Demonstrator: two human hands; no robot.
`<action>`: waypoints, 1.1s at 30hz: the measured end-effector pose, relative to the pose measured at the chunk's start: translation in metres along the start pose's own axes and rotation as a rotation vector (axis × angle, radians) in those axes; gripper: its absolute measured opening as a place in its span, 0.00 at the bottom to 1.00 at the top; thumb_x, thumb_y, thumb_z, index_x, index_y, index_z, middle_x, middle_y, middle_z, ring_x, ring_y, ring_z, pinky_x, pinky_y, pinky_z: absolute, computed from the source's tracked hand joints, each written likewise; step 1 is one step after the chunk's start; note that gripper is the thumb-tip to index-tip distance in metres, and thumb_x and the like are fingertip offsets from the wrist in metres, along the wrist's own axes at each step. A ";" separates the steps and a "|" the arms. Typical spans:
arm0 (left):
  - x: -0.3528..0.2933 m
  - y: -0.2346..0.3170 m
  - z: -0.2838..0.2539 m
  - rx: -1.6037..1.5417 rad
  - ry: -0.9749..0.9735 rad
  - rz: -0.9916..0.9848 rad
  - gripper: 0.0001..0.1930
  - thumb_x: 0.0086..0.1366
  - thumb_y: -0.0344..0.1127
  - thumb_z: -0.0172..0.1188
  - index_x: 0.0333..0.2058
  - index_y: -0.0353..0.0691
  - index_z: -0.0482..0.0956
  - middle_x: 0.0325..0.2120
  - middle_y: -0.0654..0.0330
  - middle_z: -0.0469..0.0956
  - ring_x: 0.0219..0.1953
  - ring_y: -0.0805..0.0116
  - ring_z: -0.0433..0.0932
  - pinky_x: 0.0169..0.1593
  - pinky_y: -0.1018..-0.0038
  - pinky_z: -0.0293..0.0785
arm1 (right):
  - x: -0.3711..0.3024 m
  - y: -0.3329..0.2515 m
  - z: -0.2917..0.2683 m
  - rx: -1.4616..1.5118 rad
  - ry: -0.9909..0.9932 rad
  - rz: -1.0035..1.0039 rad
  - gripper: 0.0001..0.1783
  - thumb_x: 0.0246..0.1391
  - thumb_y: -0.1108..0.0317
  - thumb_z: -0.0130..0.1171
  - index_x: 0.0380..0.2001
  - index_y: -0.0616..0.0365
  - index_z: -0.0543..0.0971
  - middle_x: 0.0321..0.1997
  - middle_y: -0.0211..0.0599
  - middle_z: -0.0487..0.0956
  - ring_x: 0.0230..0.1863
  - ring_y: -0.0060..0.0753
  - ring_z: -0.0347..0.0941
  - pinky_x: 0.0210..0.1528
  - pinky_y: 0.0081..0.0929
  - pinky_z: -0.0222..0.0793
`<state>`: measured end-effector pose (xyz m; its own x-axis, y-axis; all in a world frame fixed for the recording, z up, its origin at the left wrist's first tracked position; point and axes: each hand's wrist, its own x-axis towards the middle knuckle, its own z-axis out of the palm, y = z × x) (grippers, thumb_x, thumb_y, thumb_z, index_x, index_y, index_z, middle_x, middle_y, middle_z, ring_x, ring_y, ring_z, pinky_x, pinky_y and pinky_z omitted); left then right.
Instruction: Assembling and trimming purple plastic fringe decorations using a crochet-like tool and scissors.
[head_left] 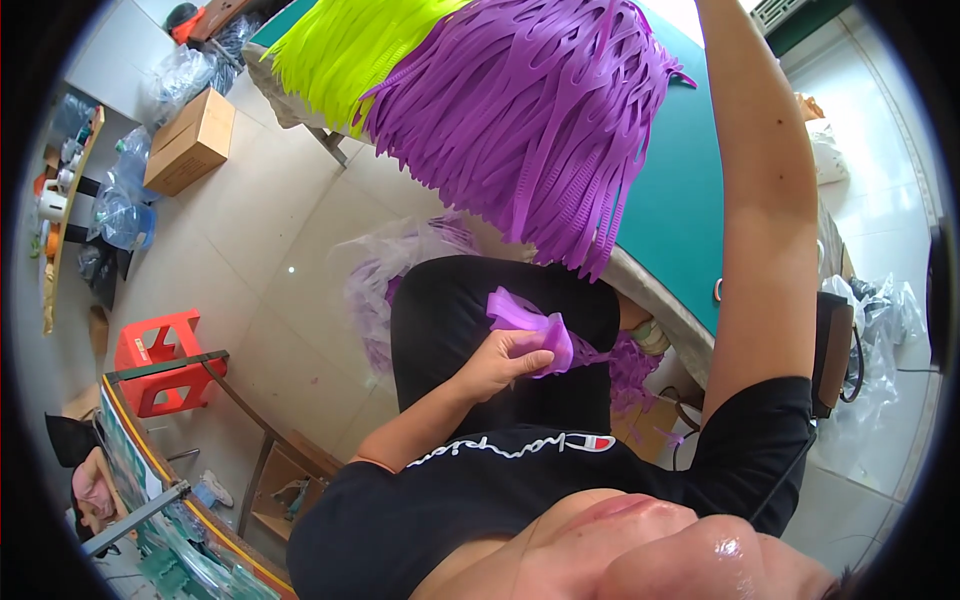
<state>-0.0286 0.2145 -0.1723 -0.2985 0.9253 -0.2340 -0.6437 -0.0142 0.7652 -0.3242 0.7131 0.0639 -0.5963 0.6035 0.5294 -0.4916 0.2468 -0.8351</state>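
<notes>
In front of my lap, my left hand is closed with thumb and fingers around a soft purple rubber strap, whose folded end stands up out of the grip. My right arm stretches up past the top edge, so its hand is out of the picture. A thick bunch of purple rubber straps with ribbed ends hangs over the edge of the green table. Beside it on the left lies a bunch of yellow-green straps.
A clear bag of purple pieces stands on the floor left of my knees; more purple scraps lie right of them. Leftward are a red stool, a cardboard box and plastic bottles. Another person sits at the lower left.
</notes>
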 end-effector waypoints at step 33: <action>0.000 0.016 0.088 -0.159 0.369 0.325 0.20 0.58 0.20 0.62 0.50 0.33 0.71 0.43 0.57 0.78 0.45 0.70 0.78 0.51 0.75 0.74 | -0.582 -0.151 -0.049 0.087 -0.033 0.334 0.09 0.63 0.68 0.52 0.38 0.65 0.71 0.36 0.45 0.79 0.35 0.31 0.78 0.43 0.26 0.74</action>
<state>0.0232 0.2479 -0.1075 -0.7115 0.6683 -0.2173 -0.5668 -0.3629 0.7396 0.1288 0.3618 -0.1255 -0.7528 0.6149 0.2348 -0.3174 -0.0267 -0.9479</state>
